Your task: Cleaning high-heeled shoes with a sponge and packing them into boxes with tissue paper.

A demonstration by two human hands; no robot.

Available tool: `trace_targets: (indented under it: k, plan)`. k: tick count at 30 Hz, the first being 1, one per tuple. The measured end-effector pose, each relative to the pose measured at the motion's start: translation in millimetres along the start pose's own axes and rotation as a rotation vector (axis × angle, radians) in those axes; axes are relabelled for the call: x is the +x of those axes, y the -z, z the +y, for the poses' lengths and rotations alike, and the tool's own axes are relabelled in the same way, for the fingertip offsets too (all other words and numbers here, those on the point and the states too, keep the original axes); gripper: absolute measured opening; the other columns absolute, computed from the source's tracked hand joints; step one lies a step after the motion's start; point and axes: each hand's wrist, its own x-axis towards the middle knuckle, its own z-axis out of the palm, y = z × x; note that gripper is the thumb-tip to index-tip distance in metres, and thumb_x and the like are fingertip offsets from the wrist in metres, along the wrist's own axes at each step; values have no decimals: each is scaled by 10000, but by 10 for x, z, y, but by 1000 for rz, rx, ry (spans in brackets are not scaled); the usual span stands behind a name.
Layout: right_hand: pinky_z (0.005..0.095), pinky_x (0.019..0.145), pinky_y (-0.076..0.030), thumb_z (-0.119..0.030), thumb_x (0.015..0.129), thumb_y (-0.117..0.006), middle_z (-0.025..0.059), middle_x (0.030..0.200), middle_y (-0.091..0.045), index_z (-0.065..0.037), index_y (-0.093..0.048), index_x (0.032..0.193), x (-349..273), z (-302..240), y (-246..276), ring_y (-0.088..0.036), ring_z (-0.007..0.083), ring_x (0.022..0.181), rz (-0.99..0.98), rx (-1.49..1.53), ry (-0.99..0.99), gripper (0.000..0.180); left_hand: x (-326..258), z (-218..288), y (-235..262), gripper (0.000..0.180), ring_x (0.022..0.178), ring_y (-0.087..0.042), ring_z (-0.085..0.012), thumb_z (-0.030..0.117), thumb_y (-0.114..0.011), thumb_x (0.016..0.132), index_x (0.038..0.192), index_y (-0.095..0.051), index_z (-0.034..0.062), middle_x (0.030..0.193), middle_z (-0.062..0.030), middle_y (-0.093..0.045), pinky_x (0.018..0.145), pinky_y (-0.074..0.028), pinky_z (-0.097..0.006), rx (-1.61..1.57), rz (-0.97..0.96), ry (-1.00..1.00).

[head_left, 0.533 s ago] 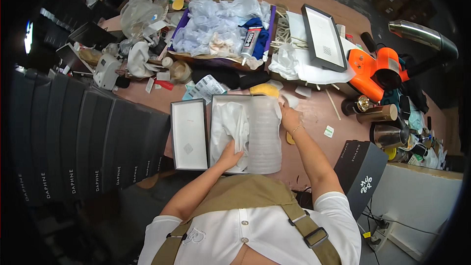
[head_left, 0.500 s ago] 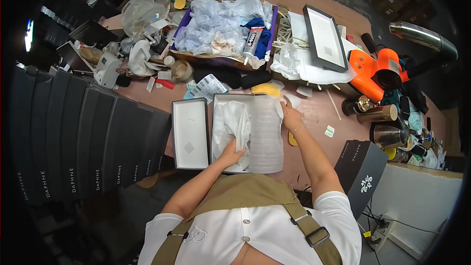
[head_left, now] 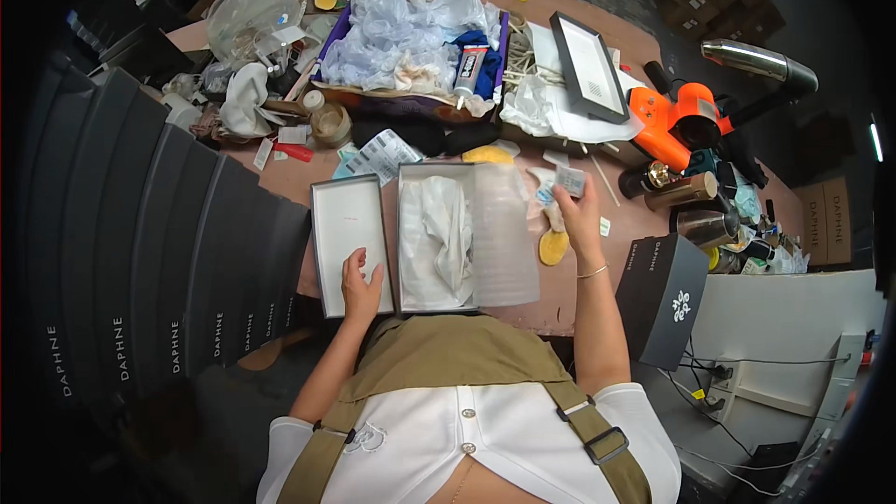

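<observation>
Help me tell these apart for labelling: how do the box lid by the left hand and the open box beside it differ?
The box lid shows a bare pale inside; the open box is filled with crumpled white tissue, with a translucent sheet over its right side. The left hand rests on the lid; no hand touches the box. The lid looks narrower than the box. Both are grey-edged rectangles lying side by side on the table.

A single head-worn fisheye view looks steeply down from above the person's chest, close over a cluttered brown table (head_left: 579, 291) that fills the upper middle. Straight edges bow toward the dark rim, and both forearms enter from the lower edge.
</observation>
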Motion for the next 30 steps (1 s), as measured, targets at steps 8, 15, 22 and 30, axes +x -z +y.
trace_targets:
  k: [8,15,22,30]
  plan:
    - [285,631,-470,-165,810,-702,114,942,-655,-19,-571,1144,-505,19,-489,-598,199,671,-137,-266,28,387,-69,-526,-224,231,759,-605,-390,182,-617,836,911,-550,-27,826,-219,-612,664,-474,-436,336,-232,-144]
    - [392,945,-441,-206,847,-627,201,1185,-580,-37,-542,1231,-965,868,62,-575,323,1079,-430,-637,1,429,-212,625,1107,282,566,-393,-119,212,-573,939,794,-492,-15,623,-68,-458,514,-353,-284,-243,-165,-128]
    - [400,1061,-349,-154,818,-587,260,1273,-513,-25,-432,1350,-1223,335,-1552,-476,375,1218,-601,-523,561,569,-66,1391,1089,348,635,-356,-45,270,-533,983,754,-445,24,658,48,-405,533,-327,-236,-501,-300,-254]
    - [394,1060,-335,-503,985,-367,107,1385,-462,-77,-345,1432,-1276,267,-378,-439,222,1259,-378,1042,-591,618,173,1115,-31,351,960,-584,-115,301,-452,1011,1122,-564,-11,1051,-60,-634,848,-482,-274,-1379,-709,248]
